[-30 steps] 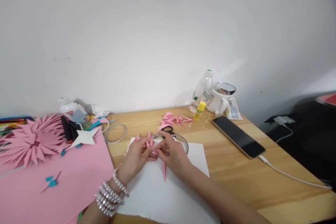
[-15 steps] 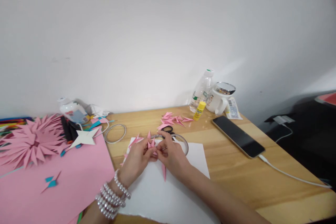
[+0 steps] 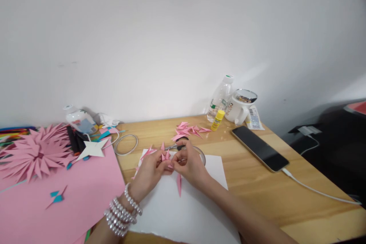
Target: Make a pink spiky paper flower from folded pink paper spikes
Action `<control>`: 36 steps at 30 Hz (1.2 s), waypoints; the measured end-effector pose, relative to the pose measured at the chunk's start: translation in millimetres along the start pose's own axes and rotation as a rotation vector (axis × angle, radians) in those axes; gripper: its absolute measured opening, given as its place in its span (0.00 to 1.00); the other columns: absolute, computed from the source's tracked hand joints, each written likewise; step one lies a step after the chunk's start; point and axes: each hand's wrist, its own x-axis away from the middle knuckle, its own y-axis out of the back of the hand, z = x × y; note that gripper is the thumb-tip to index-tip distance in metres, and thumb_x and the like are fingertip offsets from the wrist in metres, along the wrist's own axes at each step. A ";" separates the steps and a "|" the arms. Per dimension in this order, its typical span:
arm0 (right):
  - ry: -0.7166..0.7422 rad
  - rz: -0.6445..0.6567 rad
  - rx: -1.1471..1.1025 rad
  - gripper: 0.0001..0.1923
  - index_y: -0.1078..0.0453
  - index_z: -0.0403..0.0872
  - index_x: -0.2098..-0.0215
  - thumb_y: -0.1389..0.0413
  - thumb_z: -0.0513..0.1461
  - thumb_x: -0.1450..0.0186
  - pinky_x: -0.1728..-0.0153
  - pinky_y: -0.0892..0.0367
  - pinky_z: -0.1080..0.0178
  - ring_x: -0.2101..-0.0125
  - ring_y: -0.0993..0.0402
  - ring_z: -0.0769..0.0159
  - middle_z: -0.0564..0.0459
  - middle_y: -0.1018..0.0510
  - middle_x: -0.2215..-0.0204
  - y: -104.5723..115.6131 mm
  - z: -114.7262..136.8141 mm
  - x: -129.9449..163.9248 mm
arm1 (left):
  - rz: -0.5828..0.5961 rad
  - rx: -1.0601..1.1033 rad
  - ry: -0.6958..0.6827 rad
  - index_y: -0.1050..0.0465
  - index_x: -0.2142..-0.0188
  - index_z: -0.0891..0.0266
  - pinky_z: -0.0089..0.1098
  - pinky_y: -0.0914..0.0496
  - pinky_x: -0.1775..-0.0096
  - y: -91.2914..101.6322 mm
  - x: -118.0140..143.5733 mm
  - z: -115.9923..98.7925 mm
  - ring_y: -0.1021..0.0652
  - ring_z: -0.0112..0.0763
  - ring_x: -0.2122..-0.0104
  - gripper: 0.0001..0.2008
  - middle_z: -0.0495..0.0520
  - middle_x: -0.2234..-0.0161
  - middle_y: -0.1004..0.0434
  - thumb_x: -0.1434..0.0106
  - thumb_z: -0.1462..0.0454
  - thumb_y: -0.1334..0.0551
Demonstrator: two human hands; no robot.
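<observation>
Pinched in my left hand point(image 3: 154, 168) is a pink folded paper piece point(image 3: 166, 156) with pointed tips standing up between the fingers. My right hand point(image 3: 188, 164) has its thumb and index finger closed at the right side of the same piece; the fingers cover where they meet it. A separate pink paper spike point(image 3: 179, 185) lies on the white sheet point(image 3: 185, 213) below my right hand. Behind my right hand, black-handled scissors point(image 3: 181, 143) are partly hidden. More pink pieces point(image 3: 147, 153) lie beside my left hand.
Folded pink pieces point(image 3: 191, 129), a glue stick point(image 3: 217, 121), a water bottle point(image 3: 220, 99) and a mug point(image 3: 237, 110) stand or lie at the back. A phone point(image 3: 259, 148) is on the right. Leftward are a large pink paper flower point(image 3: 36, 152), a white paper star point(image 3: 93, 148) and pink paper point(image 3: 94, 194).
My right hand has shifted slightly right, and its fingers have rearranged at the edge of the pink piece. My left hand stays nearly in place.
</observation>
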 end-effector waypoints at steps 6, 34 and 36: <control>-0.068 0.020 -0.078 0.24 0.50 0.47 0.57 0.46 0.32 0.50 0.73 0.31 0.66 0.78 0.29 0.70 0.62 0.29 0.81 3.3 -0.4 -3.3 | 0.001 0.041 0.015 0.33 0.73 0.63 0.38 0.25 0.66 -0.2 -2.2 1.0 0.22 0.35 0.71 0.09 0.48 0.75 0.28 0.48 0.59 0.39; 0.065 -0.014 0.126 0.36 0.54 0.48 0.44 0.47 0.29 0.48 0.75 0.30 0.69 0.78 0.30 0.71 0.60 0.29 0.78 -0.5 2.9 2.7 | -0.019 -0.143 -0.056 0.37 0.78 0.61 0.32 0.27 0.72 -1.2 -0.6 -2.4 0.26 0.29 0.77 0.08 0.46 0.78 0.33 0.46 0.61 0.41; 0.078 -0.009 0.186 0.37 0.56 0.48 0.43 0.48 0.28 0.49 0.74 0.30 0.68 0.78 0.30 0.71 0.59 0.28 0.77 -1.6 3.7 3.7 | -0.018 -0.193 -0.071 0.37 0.77 0.61 0.31 0.27 0.72 -2.0 0.3 -4.7 0.26 0.28 0.77 0.07 0.47 0.78 0.31 0.45 0.63 0.42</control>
